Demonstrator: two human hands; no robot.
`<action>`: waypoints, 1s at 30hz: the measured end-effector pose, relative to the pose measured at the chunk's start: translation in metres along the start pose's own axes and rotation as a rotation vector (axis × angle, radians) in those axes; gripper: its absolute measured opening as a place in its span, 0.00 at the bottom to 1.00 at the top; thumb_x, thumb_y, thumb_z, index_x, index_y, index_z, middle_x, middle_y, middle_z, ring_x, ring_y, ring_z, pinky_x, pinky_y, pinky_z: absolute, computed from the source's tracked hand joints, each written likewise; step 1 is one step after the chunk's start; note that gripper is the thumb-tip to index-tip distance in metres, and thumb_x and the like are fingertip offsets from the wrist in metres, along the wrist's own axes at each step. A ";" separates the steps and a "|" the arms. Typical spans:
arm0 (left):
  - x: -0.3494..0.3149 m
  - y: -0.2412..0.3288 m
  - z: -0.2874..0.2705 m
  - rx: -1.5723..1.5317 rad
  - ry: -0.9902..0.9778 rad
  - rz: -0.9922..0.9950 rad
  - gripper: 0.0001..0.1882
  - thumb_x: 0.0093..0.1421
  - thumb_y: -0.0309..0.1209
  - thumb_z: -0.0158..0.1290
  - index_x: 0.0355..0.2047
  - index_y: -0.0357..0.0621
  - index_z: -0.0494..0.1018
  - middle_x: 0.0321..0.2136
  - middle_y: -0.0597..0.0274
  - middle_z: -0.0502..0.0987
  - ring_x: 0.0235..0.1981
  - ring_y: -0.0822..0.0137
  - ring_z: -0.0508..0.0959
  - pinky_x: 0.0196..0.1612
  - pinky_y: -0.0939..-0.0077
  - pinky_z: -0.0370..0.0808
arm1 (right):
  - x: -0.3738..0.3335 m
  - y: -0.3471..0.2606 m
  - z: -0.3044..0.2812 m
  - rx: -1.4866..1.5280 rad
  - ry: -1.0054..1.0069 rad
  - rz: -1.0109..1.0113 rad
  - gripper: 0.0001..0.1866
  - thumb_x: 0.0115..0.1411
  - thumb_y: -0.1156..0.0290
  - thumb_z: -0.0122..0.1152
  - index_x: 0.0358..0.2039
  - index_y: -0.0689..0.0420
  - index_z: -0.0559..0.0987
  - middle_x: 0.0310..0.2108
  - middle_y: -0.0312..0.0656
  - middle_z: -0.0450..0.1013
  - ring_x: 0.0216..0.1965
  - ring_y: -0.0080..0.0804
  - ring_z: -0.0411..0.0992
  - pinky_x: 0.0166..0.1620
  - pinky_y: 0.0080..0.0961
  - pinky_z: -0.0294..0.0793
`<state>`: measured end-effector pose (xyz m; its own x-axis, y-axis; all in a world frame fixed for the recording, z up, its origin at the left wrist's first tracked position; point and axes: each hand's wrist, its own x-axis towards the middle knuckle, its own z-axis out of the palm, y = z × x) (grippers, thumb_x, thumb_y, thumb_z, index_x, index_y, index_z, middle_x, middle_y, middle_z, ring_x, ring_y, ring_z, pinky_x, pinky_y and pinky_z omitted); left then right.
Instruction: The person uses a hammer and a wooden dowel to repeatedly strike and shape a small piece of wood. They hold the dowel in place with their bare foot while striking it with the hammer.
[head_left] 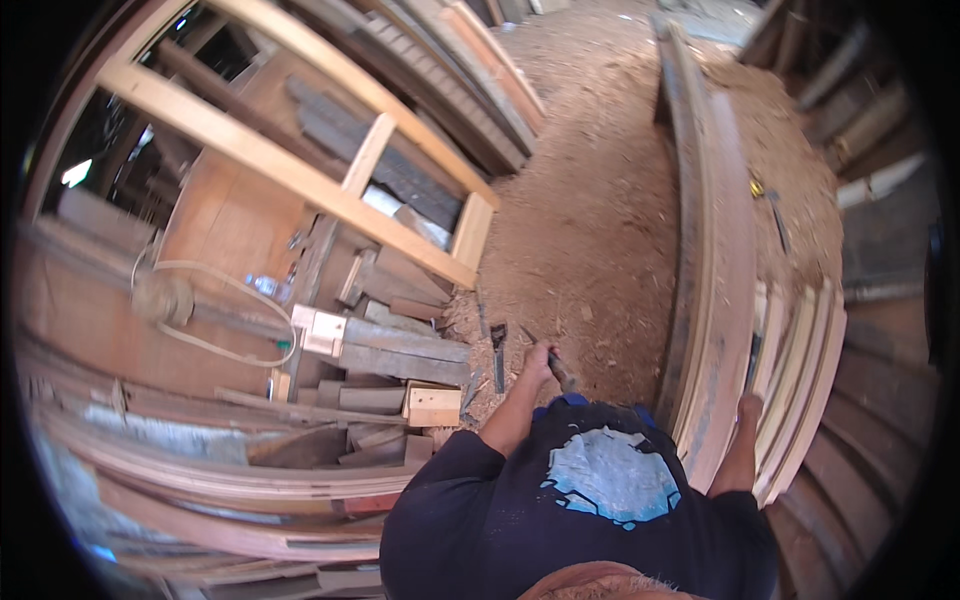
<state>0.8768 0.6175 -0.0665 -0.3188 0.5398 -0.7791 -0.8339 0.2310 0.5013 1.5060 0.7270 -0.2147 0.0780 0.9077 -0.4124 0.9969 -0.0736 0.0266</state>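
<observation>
My left hand (540,366) is closed round a slim hand tool (565,379) with a dark shaft; its exact kind is hard to make out. It is held low in front of my body, above the shaving-covered floor. Just left of that hand lies a dark long-bladed tool (499,360) among wood scraps. My right hand (749,407) is down at the right, by a long thick plank (725,270) and a stack of pale wooden strips (800,375). Its fingers are too small and blurred to read, and whether it holds anything does not show.
To the left leans a pale wooden frame (290,185), with stacked offcuts (405,350) and a looped cord (225,355) below it. Long boards (250,475) lie at the lower left. Beyond the plank, a yellow item (757,187) and a dark tool (780,222) lie on the ground.
</observation>
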 end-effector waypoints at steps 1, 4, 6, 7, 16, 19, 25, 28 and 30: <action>-0.002 -0.007 -0.009 -0.001 -0.001 0.026 0.03 0.56 0.23 0.49 0.31 0.38 0.72 0.20 0.56 0.72 0.22 0.62 0.75 0.26 0.65 0.76 | 0.001 0.005 0.021 0.029 0.067 -0.057 0.17 0.60 0.67 0.48 0.27 0.63 0.83 0.29 0.55 0.80 0.34 0.49 0.81 0.39 0.45 0.79; 0.010 -0.017 0.000 0.030 -0.056 0.118 0.13 0.57 0.23 0.50 0.44 0.38 0.68 0.23 0.56 0.73 0.23 0.64 0.75 0.27 0.65 0.77 | 0.005 0.002 0.048 0.986 -0.025 0.376 0.14 0.58 0.68 0.53 0.35 0.60 0.84 0.37 0.56 0.81 0.40 0.51 0.80 0.38 0.42 0.78; -0.004 -0.013 -0.031 -0.022 0.034 0.267 0.21 0.57 0.21 0.49 0.52 0.41 0.63 0.25 0.56 0.74 0.24 0.64 0.75 0.27 0.63 0.78 | -0.034 -0.075 0.004 0.884 0.035 0.280 0.18 0.59 0.64 0.52 0.37 0.66 0.81 0.38 0.60 0.79 0.41 0.52 0.79 0.43 0.45 0.76; -0.009 -0.014 -0.060 -0.057 0.089 0.277 0.24 0.58 0.21 0.48 0.55 0.44 0.61 0.25 0.56 0.74 0.24 0.64 0.76 0.28 0.63 0.79 | -0.084 -0.134 -0.063 0.811 0.048 0.231 0.20 0.60 0.62 0.52 0.39 0.68 0.80 0.38 0.62 0.79 0.42 0.53 0.79 0.46 0.46 0.75; 0.014 0.032 -0.117 -0.341 0.069 -0.022 0.09 0.63 0.32 0.48 0.36 0.40 0.75 0.27 0.55 0.79 0.26 0.58 0.79 0.34 0.61 0.82 | -0.112 -0.188 -0.085 0.679 0.349 0.185 0.29 0.61 0.60 0.58 0.57 0.66 0.70 0.52 0.68 0.72 0.54 0.62 0.72 0.58 0.48 0.69; -0.003 0.047 -0.151 -0.370 0.020 -0.046 0.16 0.66 0.38 0.42 0.36 0.41 0.75 0.26 0.56 0.80 0.25 0.58 0.79 0.33 0.61 0.81 | -0.157 -0.217 -0.111 0.589 0.257 0.372 0.32 0.60 0.61 0.60 0.62 0.59 0.67 0.55 0.66 0.69 0.56 0.64 0.70 0.59 0.49 0.69; -0.004 0.063 -0.199 -0.448 -0.051 -0.044 0.20 0.66 0.37 0.33 0.39 0.42 0.75 0.27 0.56 0.79 0.26 0.57 0.79 0.29 0.60 0.77 | -0.243 -0.204 -0.095 0.421 0.212 0.540 0.41 0.59 0.53 0.61 0.68 0.54 0.58 0.60 0.64 0.63 0.64 0.62 0.61 0.66 0.55 0.58; 0.006 0.071 -0.227 -0.341 -0.061 -0.011 0.15 0.62 0.23 0.38 0.45 0.43 0.72 0.27 0.57 0.78 0.27 0.58 0.80 0.30 0.62 0.79 | -0.278 -0.186 -0.061 0.483 0.141 0.597 0.45 0.59 0.47 0.61 0.70 0.53 0.53 0.65 0.65 0.57 0.68 0.62 0.54 0.68 0.59 0.49; 0.011 0.067 -0.231 -0.193 -0.070 0.028 0.14 0.62 0.20 0.42 0.46 0.43 0.71 0.26 0.58 0.78 0.26 0.60 0.80 0.28 0.65 0.80 | -0.303 -0.165 -0.031 0.448 0.180 0.639 0.48 0.58 0.44 0.62 0.71 0.50 0.52 0.67 0.64 0.54 0.68 0.67 0.53 0.67 0.60 0.53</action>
<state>0.7134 0.4521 -0.1283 -0.3171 0.6000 -0.7345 -0.8980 0.0591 0.4359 1.3178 0.4765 -0.0659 0.6711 0.6839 -0.2861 0.6648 -0.7260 -0.1760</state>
